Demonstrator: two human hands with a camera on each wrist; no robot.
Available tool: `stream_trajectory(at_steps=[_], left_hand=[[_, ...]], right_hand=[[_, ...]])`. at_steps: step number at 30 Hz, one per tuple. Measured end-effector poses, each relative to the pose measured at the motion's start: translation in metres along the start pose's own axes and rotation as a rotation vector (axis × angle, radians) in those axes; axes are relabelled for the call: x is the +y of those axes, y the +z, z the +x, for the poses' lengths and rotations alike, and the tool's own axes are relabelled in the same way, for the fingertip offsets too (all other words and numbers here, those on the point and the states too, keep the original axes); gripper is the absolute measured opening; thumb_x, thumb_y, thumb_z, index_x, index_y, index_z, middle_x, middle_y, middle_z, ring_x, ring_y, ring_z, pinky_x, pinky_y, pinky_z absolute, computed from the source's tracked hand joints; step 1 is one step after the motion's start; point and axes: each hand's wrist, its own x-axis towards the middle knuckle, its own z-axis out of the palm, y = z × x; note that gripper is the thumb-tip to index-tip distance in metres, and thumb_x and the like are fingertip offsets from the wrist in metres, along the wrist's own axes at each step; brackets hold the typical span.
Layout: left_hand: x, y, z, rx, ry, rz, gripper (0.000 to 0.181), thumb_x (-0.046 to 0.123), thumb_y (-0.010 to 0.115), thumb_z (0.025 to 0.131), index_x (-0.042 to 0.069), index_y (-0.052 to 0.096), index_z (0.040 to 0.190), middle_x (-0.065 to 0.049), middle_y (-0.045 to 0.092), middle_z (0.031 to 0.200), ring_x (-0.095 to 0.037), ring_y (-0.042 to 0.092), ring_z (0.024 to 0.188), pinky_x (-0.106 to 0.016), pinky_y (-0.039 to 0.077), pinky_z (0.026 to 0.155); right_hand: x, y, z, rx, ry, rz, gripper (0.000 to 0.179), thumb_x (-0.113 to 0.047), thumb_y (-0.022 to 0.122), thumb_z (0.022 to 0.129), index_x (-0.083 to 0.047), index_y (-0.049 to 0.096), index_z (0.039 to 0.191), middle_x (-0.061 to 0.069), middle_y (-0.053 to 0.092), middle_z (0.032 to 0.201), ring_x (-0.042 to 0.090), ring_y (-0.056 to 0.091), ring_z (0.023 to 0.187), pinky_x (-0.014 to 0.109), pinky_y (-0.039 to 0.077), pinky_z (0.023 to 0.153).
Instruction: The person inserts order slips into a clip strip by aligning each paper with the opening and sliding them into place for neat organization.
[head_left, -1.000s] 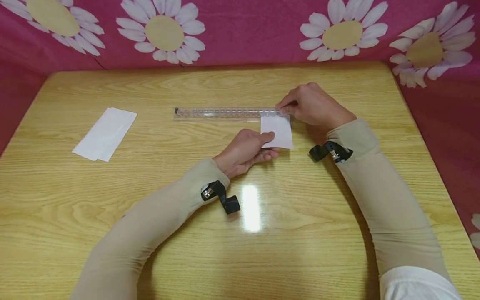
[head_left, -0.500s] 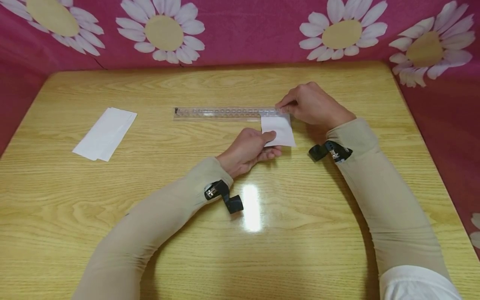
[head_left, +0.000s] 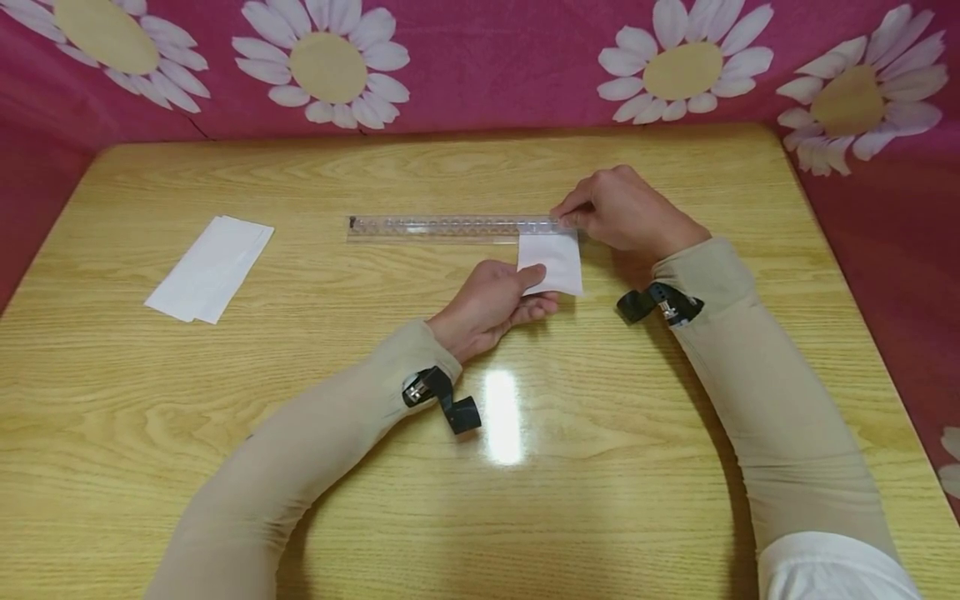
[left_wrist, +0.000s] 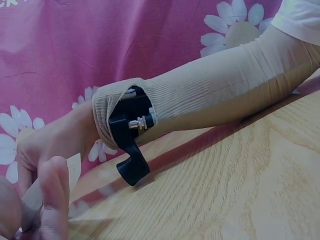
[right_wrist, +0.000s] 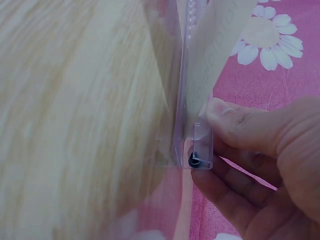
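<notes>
A long, clear plastic strip (head_left: 431, 227), ruler-like, with a row of round shapes along it, lies crosswise toward the back of the table. My right hand (head_left: 626, 208) pinches its right end between thumb and fingers; a small black round part (right_wrist: 194, 160) shows at that end in the right wrist view. A small white paper (head_left: 564, 260) has its far edge at the strip's right part, seen through the clear plastic. My left hand (head_left: 491, 302) holds the paper's near left part, thumb on top and fingers beneath. The left wrist view shows the paper (left_wrist: 74, 171) slightly bent.
Two or so overlapping white paper sheets (head_left: 212, 268) lie at the left on the wooden table (head_left: 360, 500). A pink cloth (head_left: 495, 67) with large daisies hangs behind and beside the table. Black camera mounts (head_left: 442, 398) stick out from both sleeves.
My left hand shifted slightly right and away with the paper, then back left and nearer. The right hand and the plastic strip have stayed in place.
</notes>
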Motion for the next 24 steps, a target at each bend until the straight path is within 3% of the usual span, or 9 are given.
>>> stream_trajectory(at_steps=[24], left_hand=[[-0.0009, -0.0056, -0.0038, 0.052, 0.011, -0.023, 0.029, 0.017, 0.05, 0.102, -0.01, 0.06, 0.106, -0.01, 0.067, 0.075, -0.008, 0.065, 0.06, -0.013, 0.052, 0.055]], right_hand=[[0.0013, 0.0008, 0.0001, 0.009, -0.002, -0.01, 0.02, -0.015, 0.065, 0.093, -0.015, 0.075, 0.111, 0.01, 0.074, 0.113, 0.025, 0.068, 0.104, 0.041, 0.054, 0.088]])
